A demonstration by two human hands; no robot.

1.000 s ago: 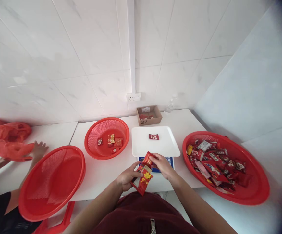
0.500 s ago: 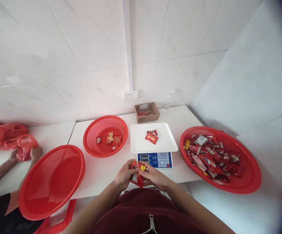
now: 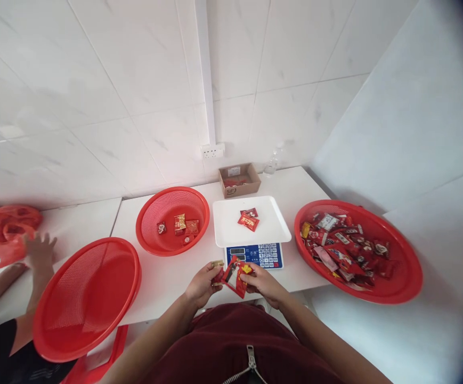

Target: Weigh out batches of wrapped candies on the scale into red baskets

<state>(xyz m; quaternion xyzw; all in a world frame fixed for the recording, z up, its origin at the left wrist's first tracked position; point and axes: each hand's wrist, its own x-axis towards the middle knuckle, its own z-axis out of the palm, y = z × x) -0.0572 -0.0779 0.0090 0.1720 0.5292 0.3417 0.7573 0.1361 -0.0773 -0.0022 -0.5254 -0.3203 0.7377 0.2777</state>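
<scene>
My left hand and my right hand meet over the near edge of the white table, both gripping a small bunch of red candy packets. Just beyond them stands a scale with a blue keypad and a white weighing tray. Two red packets lie on that tray.
A small red basket left of the scale holds several candies. A large red basket at right is full of wrapped sweets. An empty red basket sits at left. A cardboard box stands by the wall. Another person's hand touches red bags.
One second ago my right hand held a packet near the scale; a second packet now lies on the tray. Both hands have drawn back together on the bunch. The other person's hands shifted on the red bags.
</scene>
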